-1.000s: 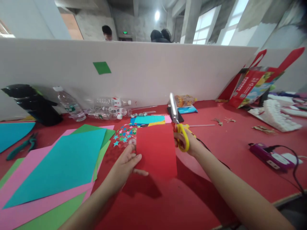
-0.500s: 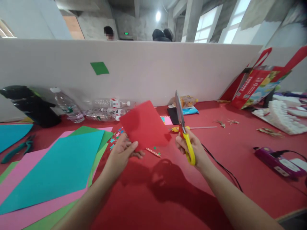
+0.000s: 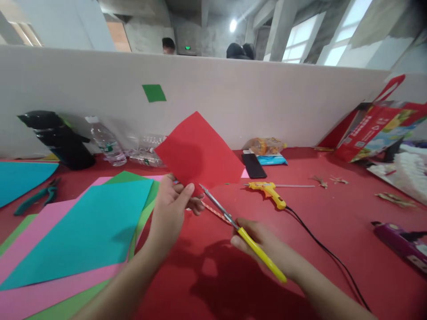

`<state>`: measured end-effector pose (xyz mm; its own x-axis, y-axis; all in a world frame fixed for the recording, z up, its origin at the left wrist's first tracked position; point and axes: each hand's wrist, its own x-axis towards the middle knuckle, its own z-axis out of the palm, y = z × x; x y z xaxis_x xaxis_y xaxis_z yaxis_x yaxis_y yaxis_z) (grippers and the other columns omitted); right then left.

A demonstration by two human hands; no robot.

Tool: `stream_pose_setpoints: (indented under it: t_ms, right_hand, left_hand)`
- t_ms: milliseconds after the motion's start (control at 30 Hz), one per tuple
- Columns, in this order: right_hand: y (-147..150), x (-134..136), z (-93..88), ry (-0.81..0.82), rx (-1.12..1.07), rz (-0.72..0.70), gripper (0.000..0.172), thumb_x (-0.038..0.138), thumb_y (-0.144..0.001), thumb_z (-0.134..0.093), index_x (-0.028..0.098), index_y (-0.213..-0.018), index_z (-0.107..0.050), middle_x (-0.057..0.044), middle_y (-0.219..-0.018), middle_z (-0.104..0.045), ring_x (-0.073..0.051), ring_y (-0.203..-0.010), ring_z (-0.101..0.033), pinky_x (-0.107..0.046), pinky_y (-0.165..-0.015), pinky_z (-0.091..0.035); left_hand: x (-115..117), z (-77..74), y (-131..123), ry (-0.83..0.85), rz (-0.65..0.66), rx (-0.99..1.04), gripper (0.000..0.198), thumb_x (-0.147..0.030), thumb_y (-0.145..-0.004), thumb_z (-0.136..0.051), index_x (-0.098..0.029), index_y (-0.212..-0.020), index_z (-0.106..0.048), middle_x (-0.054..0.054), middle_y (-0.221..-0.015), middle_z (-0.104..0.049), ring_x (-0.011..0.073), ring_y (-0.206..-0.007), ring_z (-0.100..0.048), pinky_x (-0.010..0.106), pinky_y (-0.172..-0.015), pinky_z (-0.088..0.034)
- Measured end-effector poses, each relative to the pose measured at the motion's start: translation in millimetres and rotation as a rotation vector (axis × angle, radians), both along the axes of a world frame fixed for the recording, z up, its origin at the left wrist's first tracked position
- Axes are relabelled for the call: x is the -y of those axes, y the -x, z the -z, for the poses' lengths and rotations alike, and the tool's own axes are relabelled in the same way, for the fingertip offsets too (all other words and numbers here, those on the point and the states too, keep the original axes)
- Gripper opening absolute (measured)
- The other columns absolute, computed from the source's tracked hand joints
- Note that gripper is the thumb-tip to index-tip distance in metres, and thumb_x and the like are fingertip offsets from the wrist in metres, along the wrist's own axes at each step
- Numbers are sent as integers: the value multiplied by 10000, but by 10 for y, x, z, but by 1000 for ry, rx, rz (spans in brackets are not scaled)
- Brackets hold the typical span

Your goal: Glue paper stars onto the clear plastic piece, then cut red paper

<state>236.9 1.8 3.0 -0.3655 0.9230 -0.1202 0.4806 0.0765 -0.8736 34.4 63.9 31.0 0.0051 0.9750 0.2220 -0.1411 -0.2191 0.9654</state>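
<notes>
A square sheet of red paper (image 3: 203, 151) is held up above the table by its lower left corner, pinched between the thumb and fingers of my left hand (image 3: 173, 204). My right hand (image 3: 256, 240) is closed around the yellow handles of a pair of scissors (image 3: 255, 253). Their metal blades point up and to the left, with the tip at the paper's lower edge close to my left thumb. Whether the blades have the paper between them I cannot tell. A thin patterned strip (image 3: 216, 211) lies on the table behind the blades.
Coloured paper sheets (image 3: 83, 231) lie at left, near green-handled pliers (image 3: 36, 198). A black flask (image 3: 60, 140) and plastic bottles (image 3: 108, 142) stand or lie along the white partition (image 3: 207, 75). A yellow glue gun (image 3: 267, 189) with a cord, a phone (image 3: 254, 165) and a bag (image 3: 380, 126) are at right.
The scissors have swung from upright to slanting left and come down to the paper's lower edge. The red sheet has tipped up to face me more fully. The view has shifted left.
</notes>
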Motion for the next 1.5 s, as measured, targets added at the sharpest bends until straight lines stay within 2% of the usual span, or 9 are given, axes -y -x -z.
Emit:
stream_pose_setpoints:
  t_ms: [267, 467, 667, 800, 967, 1067, 1200, 1300, 1500]
  right_hand:
    - [49, 64, 185, 32, -184, 57, 525, 714, -871, -433, 210, -727, -406, 54, -569, -431, -83, -491, -401, -210, -468, -294]
    - [111, 70, 218, 137, -219, 130, 595, 809, -787, -434, 222, -698, -406, 85, -467, -373, -66, -369, -344, -195, -373, -264]
    - [120, 65, 252, 69, -217, 108, 563, 773, -820, -432, 218, -724, -423, 60, -517, -448, -74, -413, -403, -194, -403, -300]
    - [148, 91, 259, 120, -247, 149, 582, 792, -801, -436, 223, -684, -402, 83, -466, -385, -64, -378, -350, -187, -374, -280]
    - [148, 91, 266, 150, -214, 152, 590, 799, -810, -402, 225, -671, -402, 80, -443, -395, -65, -349, -362, -186, -359, -275]
    - [116, 64, 272, 112, -145, 123, 576, 787, -809, -425, 225, -683, -400, 76, -451, -412, -68, -361, -380, -193, -376, -267]
    - [103, 62, 271, 88, -80, 101, 542, 746, -848, -413, 223, -706, -385, 70, -472, -424, -70, -386, -391, -197, -394, -253]
    - [113, 79, 267, 61, -77, 77, 520, 717, -884, -379, 216, -746, -402, 61, -511, -445, -75, -417, -417, -196, -411, -266]
    - [131, 90, 263, 123, -169, 99, 543, 751, -851, -408, 222, -732, -401, 71, -489, -406, -74, -401, -375, -199, -397, -270]
  left_hand:
    - [91, 9, -131, 21, 52, 35, 229, -188, -837, -593, -233, -909, -380, -119, -532, -564, 129, -430, -634, 209, -404, -501]
    - [89, -6, -108, 25, 46, -34, 222, -194, -849, -577, -233, -876, -360, -132, -528, -511, 101, -409, -594, 191, -397, -469]
    - [80, -38, -89, 57, 139, -171, 259, -222, -824, -570, -219, -998, -378, -122, -472, -519, 86, -364, -507, 172, -381, -387]
    - [85, -64, -92, 73, 162, -219, 271, -263, -806, -575, -220, -992, -382, -116, -490, -523, 85, -361, -493, 178, -379, -365]
    - [63, -118, -48, 121, 200, -223, 257, -344, -787, -609, -218, -893, -411, -61, -520, -600, 140, -425, -596, 229, -417, -458]
    - [2, -112, 12, 128, 167, -163, 247, -416, -832, -575, -200, -770, -472, -34, -525, -614, 121, -452, -597, 219, -440, -481]
    - [-51, -40, 45, 93, 96, -111, 211, -369, -865, -581, -187, -768, -540, -61, -536, -592, 86, -441, -547, 198, -448, -480]
    - [-28, -6, 19, 104, 120, -149, 210, -343, -875, -569, -181, -744, -544, -49, -537, -601, 92, -442, -550, 203, -447, -471]
    - [27, -55, 1, 137, 131, -187, 215, -339, -865, -562, -187, -715, -537, -41, -499, -599, 106, -427, -567, 208, -442, -443]
